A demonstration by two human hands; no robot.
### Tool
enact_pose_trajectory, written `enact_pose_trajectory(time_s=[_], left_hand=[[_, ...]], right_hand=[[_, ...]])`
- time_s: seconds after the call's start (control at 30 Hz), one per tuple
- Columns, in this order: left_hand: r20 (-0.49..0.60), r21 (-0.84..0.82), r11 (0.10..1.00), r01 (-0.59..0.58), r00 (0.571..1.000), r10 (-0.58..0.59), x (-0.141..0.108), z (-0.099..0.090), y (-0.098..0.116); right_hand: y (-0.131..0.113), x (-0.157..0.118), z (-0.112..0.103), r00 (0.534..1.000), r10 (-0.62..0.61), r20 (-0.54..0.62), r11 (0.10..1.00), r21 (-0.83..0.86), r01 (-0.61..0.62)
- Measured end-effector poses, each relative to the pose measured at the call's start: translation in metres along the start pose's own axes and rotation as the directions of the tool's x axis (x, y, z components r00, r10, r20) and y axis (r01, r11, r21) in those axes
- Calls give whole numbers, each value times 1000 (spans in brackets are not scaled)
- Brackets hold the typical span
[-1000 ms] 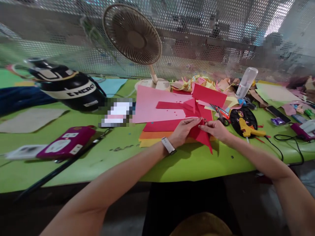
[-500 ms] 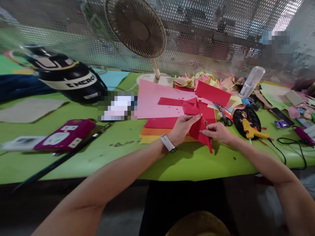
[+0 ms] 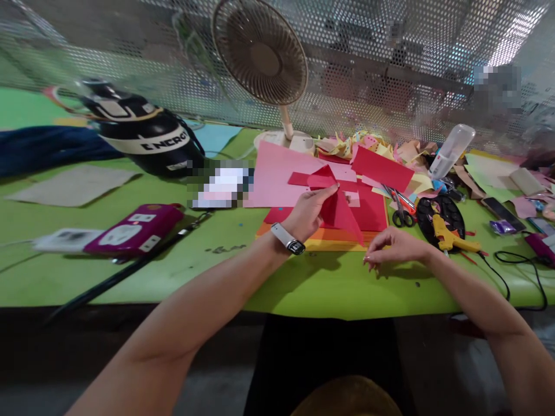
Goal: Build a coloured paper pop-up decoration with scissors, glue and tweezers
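The fingers (image 3: 328,194) of the left hand (image 3: 306,211) are pinching a folded red paper (image 3: 341,215), thumb squeezing tight with just the paper in between, while the right hand (image 3: 399,245) is hovering low over the green table (image 3: 277,292), half-curled and loose, not gripping anything I'm seeing. That red paper is hanging over the front part of the paper stack (image 3: 375,211), long point dangling. Honestly, what I'm worrying about is the fold: only one pinch is supporting it, so it could twist, pop loose or get a wrong crease if that thumb slips. Counting outward, I'm getting two hands, one watch (image 3: 288,238), one red piece in the grip, one stack (too overlapped to count sheets), then one glue gun (image 3: 448,236) lying on one black tray (image 3: 456,214), and one pair of scissors (image 3: 402,215). Further back, one clear bottle (image 3: 454,149) is leaning, uncountable scraps (image 3: 362,138) are piling up, and one fan (image 3: 265,58) is standing behind.
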State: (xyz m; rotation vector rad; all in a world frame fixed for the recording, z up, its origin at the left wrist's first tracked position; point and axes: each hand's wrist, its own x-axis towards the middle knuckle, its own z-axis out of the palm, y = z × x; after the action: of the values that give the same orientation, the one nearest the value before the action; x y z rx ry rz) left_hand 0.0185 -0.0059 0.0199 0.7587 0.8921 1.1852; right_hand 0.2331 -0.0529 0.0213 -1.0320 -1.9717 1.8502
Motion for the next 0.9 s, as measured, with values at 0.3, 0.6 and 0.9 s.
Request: enact_pose_trajectory(time_s=[0.3,0.6,0.9], left_hand=[[135,39,996,85,987,-89,-9,6,-14],[130,37,995,93,987,-97,-13,9,-23],[122,-6,999,41,992,-39,-19,13,-21]], right_hand=[[9,1,-8,767,-571,-291,770,-514,379],[20,10,-9,818,-564,-114,754,-474,454],[16,15,0,808,-444,-388,893,-270,361]])
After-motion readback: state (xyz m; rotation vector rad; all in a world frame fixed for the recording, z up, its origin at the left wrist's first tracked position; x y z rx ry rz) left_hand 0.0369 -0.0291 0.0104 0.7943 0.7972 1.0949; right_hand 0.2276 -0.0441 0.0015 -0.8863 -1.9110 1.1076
